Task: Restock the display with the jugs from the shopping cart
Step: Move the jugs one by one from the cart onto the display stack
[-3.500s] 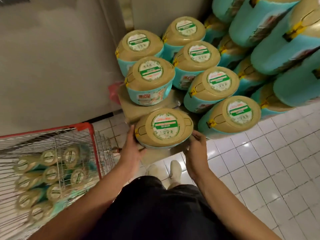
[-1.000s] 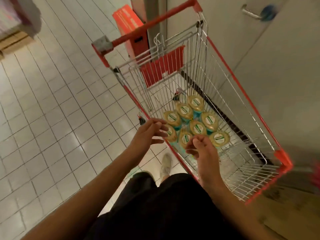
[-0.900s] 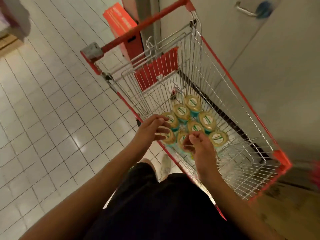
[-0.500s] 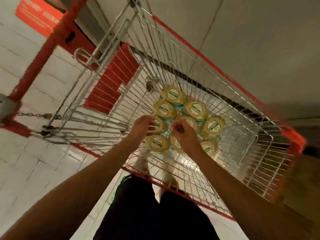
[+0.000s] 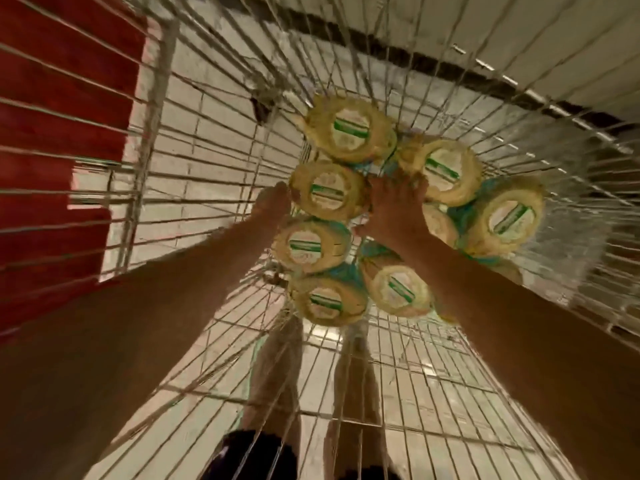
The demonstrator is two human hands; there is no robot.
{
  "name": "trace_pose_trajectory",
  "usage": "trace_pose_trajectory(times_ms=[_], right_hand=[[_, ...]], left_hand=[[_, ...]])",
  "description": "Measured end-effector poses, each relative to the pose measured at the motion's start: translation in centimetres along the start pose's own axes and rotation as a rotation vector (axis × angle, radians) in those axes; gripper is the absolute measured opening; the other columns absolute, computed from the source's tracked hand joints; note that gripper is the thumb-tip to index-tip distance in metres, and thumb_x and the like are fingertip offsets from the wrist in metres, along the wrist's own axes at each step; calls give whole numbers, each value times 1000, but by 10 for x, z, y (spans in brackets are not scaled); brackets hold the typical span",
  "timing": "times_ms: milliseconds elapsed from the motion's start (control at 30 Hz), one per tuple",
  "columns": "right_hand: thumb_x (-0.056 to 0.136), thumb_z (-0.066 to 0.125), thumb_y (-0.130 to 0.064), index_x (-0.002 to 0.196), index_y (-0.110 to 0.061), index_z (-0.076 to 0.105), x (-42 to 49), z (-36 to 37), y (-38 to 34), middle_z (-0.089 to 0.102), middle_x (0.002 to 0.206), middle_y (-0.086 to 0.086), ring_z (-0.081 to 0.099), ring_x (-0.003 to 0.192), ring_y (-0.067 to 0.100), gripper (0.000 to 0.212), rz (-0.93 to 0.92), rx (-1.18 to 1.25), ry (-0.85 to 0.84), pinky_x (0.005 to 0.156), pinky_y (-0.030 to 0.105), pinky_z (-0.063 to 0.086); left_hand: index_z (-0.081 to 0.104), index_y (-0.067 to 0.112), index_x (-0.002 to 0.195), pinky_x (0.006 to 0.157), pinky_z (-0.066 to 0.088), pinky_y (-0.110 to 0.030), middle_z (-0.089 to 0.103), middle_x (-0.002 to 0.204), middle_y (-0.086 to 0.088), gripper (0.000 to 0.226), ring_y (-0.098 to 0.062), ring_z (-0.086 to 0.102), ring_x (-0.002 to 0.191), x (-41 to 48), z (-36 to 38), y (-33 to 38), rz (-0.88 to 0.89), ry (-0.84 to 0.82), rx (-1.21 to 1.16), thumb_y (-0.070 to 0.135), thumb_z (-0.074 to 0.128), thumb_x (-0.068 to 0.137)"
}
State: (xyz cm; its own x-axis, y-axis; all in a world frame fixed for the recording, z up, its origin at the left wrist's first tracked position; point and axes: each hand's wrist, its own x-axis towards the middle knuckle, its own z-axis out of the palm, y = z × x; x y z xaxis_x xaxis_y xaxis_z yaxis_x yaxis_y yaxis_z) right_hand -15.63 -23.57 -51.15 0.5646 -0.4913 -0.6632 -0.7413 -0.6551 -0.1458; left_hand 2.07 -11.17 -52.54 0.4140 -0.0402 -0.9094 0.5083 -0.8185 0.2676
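The tan-lidded jug (image 5: 329,190) stands among other jugs (image 5: 394,289) on the shopping cart (image 5: 214,161) floor. Its round white label (image 5: 327,191) has a green bar, the writing too blurred to read. The left hand (image 5: 273,202) and right hand (image 5: 398,209) flank it, touching. I cannot tell whether the fingers curl. Both have reached deeper than a moment ago.

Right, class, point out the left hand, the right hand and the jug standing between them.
left hand (image 5: 273,204): head view, back of the hand.
right hand (image 5: 394,209): head view, back of the hand.
jug (image 5: 328,191): head view, green-striped label on its lid.
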Motion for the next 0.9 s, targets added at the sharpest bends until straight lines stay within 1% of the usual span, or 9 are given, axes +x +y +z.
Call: trace_pose_trajectory(times_ms=[100,200,367,467,600,700,767,867,900], right_hand=[[75,82,-61,149,-13,45,12,18,-6,62,141,12,49,141,33,96,5,-119,162,120,60,25],[75,84,-56,151,-11,40,14,27,-15,67,134,11,47,142,33,98,50,-183,152,122,72,5],[81,80,-37,140,-7,46,17,37,-23,72,120,11,47,140,35,75,115,-161,216,121,72,-6],[71,86,-49,139,-7,47,12,37,-17,70,123,14,48,141,35,88,90,-103,255,121,66,-13],[67,88,-60,141,-1,44,-14,24,-14,63,140,20,44,147,35,104,-1,76,313,124,64,-2],[64,97,-42,151,6,35,-49,1,-23,48,151,27,45,143,46,117,-102,437,313,121,63,31],[64,99,-30,155,4,28,-80,-21,-30,42,155,26,46,141,44,121,-147,621,314,112,50,43],[65,99,-30,157,-9,26,-128,-60,-32,40,155,18,46,142,32,120,-190,777,353,110,39,47],[65,99,-31,157,-15,25,-145,-75,-32,42,155,14,48,141,28,120,-188,823,372,108,37,50]], left_hand=[[66,13,111,105,53,-51,69,113,-16,46,-30,65,109,18,12,4,-96,-46,-176,44,33,111],[65,11,129,94,60,-50,75,111,-16,51,-34,73,107,33,14,6,-159,-123,-334,46,34,108],[68,12,113,77,64,-51,79,87,-15,36,-35,77,90,36,12,19,-251,-122,-381,37,43,105],[68,14,104,57,63,-47,80,83,-15,41,-33,79,73,24,14,26,-215,-177,-363,45,41,105],[70,13,98,51,60,-44,79,78,-13,44,-29,77,63,-9,2,36,-184,-258,-374,53,52,100],[69,13,107,47,58,-40,77,74,-11,45,-27,75,56,-53,-12,46,-156,-249,-357,54,54,98],[68,15,106,47,57,-35,77,74,-9,42,-25,74,56,-91,-26,54,-118,-218,-337,54,56,98],[70,17,116,75,59,-42,76,98,-6,51,-27,72,91,-156,-52,65,-2,-199,-249,61,52,98],[71,19,112,82,57,-43,74,99,-3,50,-26,69,95,-177,-63,69,50,-198,-235,62,49,100]])
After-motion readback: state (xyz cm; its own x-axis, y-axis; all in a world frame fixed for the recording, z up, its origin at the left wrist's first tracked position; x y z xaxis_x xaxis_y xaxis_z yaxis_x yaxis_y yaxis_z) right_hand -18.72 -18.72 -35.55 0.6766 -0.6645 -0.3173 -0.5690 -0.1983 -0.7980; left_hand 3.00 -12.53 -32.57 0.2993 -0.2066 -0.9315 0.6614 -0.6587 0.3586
